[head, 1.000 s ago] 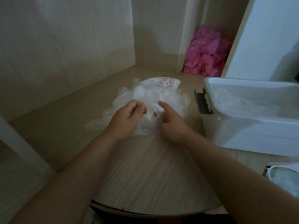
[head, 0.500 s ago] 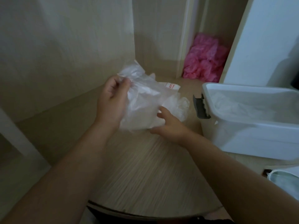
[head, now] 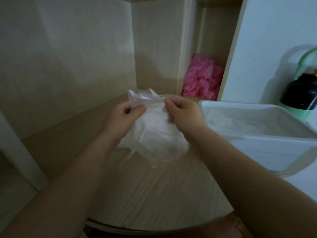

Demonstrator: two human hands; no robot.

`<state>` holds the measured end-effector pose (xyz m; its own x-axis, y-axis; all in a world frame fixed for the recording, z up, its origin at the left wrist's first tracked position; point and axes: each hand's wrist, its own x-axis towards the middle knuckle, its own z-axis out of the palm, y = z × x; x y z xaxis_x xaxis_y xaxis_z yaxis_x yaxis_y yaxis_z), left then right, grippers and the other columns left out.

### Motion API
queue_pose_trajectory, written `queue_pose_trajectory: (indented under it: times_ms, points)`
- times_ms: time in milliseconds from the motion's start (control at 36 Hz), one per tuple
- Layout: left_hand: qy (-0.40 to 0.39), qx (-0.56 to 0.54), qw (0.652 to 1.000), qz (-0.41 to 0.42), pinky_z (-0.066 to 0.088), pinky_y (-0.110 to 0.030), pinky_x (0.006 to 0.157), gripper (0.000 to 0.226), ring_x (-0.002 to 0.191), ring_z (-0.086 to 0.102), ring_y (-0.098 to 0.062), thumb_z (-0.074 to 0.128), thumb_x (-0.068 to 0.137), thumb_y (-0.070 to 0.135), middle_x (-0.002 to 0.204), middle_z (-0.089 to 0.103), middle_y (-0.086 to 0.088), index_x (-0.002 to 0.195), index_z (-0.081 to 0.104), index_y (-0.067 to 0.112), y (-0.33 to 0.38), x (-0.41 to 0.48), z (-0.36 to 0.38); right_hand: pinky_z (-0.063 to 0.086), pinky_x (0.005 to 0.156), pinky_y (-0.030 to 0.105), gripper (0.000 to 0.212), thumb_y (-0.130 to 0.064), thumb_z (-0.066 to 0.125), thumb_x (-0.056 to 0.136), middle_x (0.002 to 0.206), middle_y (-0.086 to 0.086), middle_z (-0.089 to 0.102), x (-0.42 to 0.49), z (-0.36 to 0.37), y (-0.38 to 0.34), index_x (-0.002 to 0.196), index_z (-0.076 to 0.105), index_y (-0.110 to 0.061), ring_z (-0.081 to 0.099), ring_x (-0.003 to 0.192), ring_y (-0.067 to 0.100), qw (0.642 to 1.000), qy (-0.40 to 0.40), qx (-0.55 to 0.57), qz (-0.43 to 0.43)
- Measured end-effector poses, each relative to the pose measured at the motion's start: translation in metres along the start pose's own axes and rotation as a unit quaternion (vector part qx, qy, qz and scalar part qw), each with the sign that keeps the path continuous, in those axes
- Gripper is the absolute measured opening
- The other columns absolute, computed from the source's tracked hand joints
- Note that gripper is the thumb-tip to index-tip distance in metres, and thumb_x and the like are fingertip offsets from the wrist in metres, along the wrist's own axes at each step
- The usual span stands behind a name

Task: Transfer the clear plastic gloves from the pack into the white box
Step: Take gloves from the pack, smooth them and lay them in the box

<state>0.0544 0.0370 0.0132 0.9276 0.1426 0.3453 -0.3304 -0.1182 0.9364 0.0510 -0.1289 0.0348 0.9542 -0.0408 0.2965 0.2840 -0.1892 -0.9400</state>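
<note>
Holding the pack (head: 159, 134) up by its top edge with both hands. Pinching the left corner with the left hand (head: 122, 115), thumb pressing the plastic against curled fingers. Nipping the same edge farther right with the right hand (head: 184, 114), fingers curled in, fingertips closing on the rim of the plastic. Stretching that edge taut between the two hands, with a crumpled flap sticking up above the left thumb.

Hanging below the hands and bulging with gloves (head: 154, 124), packed inside as a whitish, creased mass. Hovering over the surface (head: 145, 194), between the forearms; not possible telling whether the pack's bottom is touching the wood.

Sitting just right of the right hand: the box (head: 274, 152), lid off, near corner close beside the right wrist. Lying inside it, some film (head: 231, 121), clear and crumpled, too blurred for telling more.

Resting in a niche (head: 214, 40) behind the hands, a pink heap (head: 202, 79). Standing behind the box, at the far right, a bottle (head: 301, 90), green with a black part.
</note>
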Motion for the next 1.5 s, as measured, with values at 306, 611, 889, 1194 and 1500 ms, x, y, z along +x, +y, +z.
queue_pose_trajectory:
  times_ms: [306, 611, 889, 1194, 1500]
  points:
    - [0.200, 0.093, 0.975, -0.014, 0.043, -0.022, 0.067, 0.027, 0.079, 0.057, -0.012, 0.061, 0.090, 0.032, 0.088, 0.064, 0.003, 0.108, 0.067, 0.013, -0.019, 0.007, -0.009, 0.047, 0.096, 0.034, 0.090, -0.048, 0.072, 0.077, 0.140, 0.007, 0.046, -0.010, 0.003, 0.018, 0.146, 0.027, -0.013, 0.053, 0.118, 0.024, 0.954, -0.178, -0.196, 0.140]
    - [0.240, 0.381, 0.882, -0.137, 0.023, -0.046, 0.110, 0.100, 0.138, 0.020, -0.038, 0.074, 0.076, 0.031, 0.152, 0.019, -0.018, 0.151, 0.011, 0.010, -0.041, -0.027, -0.016, 0.027, 0.110, 0.032, 0.092, -0.064, 0.066, 0.072, 0.149, -0.008, 0.033, -0.040, 0.012, 0.028, 0.146, 0.031, -0.023, 0.034, 0.136, 0.017, 0.759, -0.481, -0.424, 0.115]
    - [-0.019, 0.313, 0.947, 0.065, 0.046, -0.019, 0.082, 0.026, 0.094, 0.058, -0.006, 0.063, 0.090, 0.022, 0.111, 0.066, 0.006, 0.116, 0.067, 0.022, -0.040, -0.059, -0.029, 0.037, 0.068, 0.020, 0.018, -0.024, 0.056, 0.093, 0.096, -0.001, 0.064, -0.056, 0.011, 0.053, 0.100, 0.068, -0.013, 0.052, 0.084, 0.010, 0.866, -0.299, -0.399, -0.017]
    - [-0.167, 0.246, 0.943, -0.148, 0.032, -0.032, 0.106, 0.073, 0.116, 0.053, -0.016, 0.016, 0.084, 0.072, 0.124, 0.059, 0.004, 0.113, 0.066, 0.027, -0.019, -0.072, -0.002, 0.043, 0.063, 0.026, 0.017, -0.025, 0.045, 0.098, 0.071, -0.006, 0.049, -0.039, -0.028, -0.008, 0.082, 0.049, -0.019, 0.047, 0.065, 0.009, 0.971, -0.064, -0.217, -0.071]
    - [-0.241, -0.038, 0.969, -0.047, 0.044, -0.019, 0.062, 0.032, 0.064, 0.061, 0.002, 0.073, 0.073, 0.035, 0.074, 0.067, 0.016, 0.101, 0.064, 0.022, 0.045, -0.036, 0.039, 0.038, 0.068, 0.006, 0.014, -0.019, 0.054, 0.095, 0.076, -0.013, 0.052, -0.031, -0.064, -0.047, 0.095, 0.061, -0.007, 0.047, 0.067, -0.007, 0.944, -0.134, -0.244, -0.175]
